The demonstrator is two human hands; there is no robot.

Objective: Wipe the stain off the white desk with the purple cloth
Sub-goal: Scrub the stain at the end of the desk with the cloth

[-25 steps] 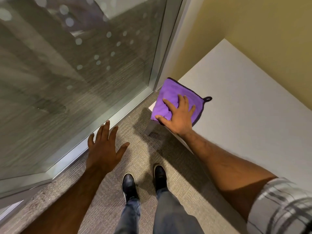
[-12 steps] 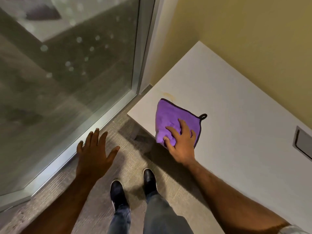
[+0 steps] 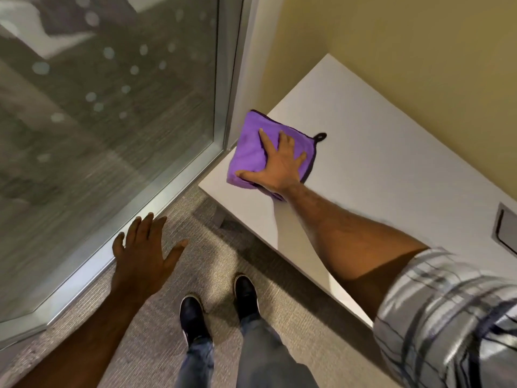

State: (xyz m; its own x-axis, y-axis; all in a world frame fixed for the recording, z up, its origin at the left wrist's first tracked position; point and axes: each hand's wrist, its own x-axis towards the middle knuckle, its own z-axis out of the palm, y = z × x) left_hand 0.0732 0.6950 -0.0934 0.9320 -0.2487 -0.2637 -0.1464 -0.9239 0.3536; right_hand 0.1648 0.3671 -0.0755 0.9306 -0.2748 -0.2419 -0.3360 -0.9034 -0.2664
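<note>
A folded purple cloth (image 3: 249,152) with a dark hem and a small black hanging loop lies near the left end of the white desk (image 3: 372,163). My right hand (image 3: 279,163) presses flat on it, fingers spread and pointing away from me. The cloth reaches the desk's left edge and covers the spot where the faint stain was, so no stain shows. My left hand (image 3: 145,253) hovers open over the carpet, away from the desk, holding nothing.
A glass wall with a metal frame (image 3: 221,107) stands close to the desk's left end. A yellow wall (image 3: 405,37) runs behind the desk. A grey cable hatch (image 3: 506,228) sits in the desktop at right. My shoes (image 3: 218,309) stand on grey carpet.
My right hand has slid the cloth away from me and to the left, from near the front edge to over the faint stain. My left hand stays hovering open.
</note>
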